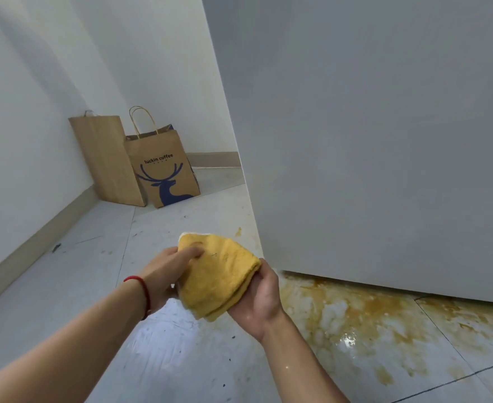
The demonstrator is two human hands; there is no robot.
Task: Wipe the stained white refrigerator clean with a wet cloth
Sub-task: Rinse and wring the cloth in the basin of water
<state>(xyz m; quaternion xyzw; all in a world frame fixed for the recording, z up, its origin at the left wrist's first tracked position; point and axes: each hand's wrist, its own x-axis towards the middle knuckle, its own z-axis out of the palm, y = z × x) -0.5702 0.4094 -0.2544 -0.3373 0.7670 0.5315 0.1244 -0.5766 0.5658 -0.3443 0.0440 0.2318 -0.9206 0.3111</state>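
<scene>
A folded yellow cloth [220, 274] is held between both hands, low in front of the white refrigerator [370, 141]. My left hand [168, 274], with a red string at the wrist, grips the cloth's left edge, thumb on top. My right hand [258, 298] cups the cloth from below and the right, fingers curled under its folded edge. The refrigerator's side fills the right half of the view and looks plain white here. The cloth hangs apart from the refrigerator, just left of its bottom corner.
A yellow-brown spill [370, 321] spreads over the wet floor tiles below the refrigerator. A small splash [238, 231] marks the floor near its corner. Two brown paper bags [140, 167] lean against the white wall at the back left.
</scene>
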